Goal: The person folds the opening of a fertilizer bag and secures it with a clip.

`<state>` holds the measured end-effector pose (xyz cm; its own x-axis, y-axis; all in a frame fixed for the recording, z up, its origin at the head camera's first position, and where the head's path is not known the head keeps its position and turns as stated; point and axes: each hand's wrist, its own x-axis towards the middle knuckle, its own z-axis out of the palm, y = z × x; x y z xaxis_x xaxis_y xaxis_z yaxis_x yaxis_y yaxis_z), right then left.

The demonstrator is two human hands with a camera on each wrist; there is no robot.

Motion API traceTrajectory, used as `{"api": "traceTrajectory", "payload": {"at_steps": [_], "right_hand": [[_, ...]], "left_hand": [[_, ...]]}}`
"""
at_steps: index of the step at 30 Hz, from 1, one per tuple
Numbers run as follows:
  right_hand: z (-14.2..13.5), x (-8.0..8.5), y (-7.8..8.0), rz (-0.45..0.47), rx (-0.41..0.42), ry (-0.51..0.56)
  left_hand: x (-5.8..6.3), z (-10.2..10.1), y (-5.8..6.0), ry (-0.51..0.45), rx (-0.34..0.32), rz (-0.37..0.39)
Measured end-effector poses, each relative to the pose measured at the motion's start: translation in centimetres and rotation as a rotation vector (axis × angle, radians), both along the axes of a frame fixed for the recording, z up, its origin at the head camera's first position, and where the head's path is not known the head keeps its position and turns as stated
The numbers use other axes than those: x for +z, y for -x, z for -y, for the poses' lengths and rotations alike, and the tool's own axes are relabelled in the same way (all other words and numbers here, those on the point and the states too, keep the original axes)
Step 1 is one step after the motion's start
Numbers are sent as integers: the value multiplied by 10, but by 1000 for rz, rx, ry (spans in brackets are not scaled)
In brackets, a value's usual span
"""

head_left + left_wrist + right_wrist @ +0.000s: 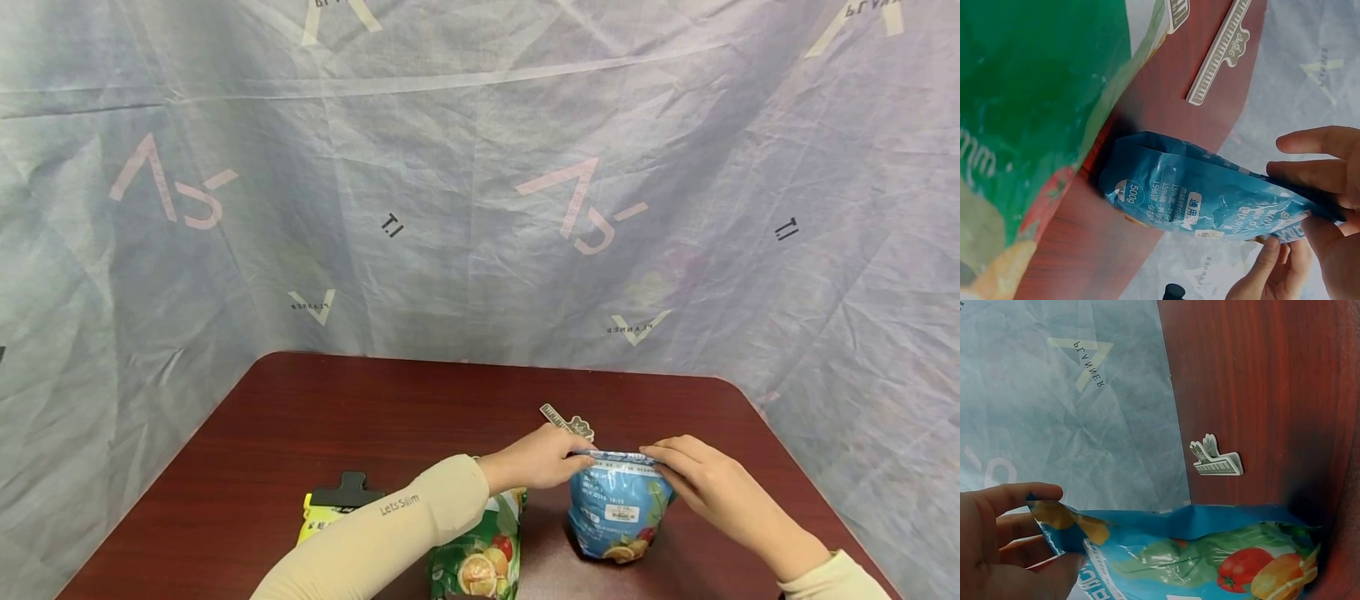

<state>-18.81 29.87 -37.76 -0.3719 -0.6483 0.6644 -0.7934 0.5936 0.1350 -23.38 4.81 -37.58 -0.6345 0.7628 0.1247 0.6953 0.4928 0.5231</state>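
Note:
A blue printed bag [618, 508] with pictured fruit and vegetables stands upright on the table. My left hand [543, 457] pinches its top edge at the left corner, thumb on the near side. At the opposite top corner, my right hand [697, 479] pinches the edge between thumb and fingers, as the right wrist view shows. The bag's top looks folded over along a white printed strip. Behind the bag lies a pale bag clip [1217, 464] with a keyboard-like pattern, held by neither hand.
A green bag [480, 554] with printed fruit stands left of the blue one, partly behind my left sleeve. Farther left, a black clip [348, 490] sits on top of a yellow bag [318, 518]. Grey printed cloth [465, 208] hangs beyond the dark red table [360, 408].

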Motion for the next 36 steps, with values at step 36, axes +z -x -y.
{"api": "traceTrajectory", "payload": {"at_steps": [36], "right_hand": [[-28,7,19,1033,143,321]], "left_hand": [[-9,11,19,-184,-61,394]]}}
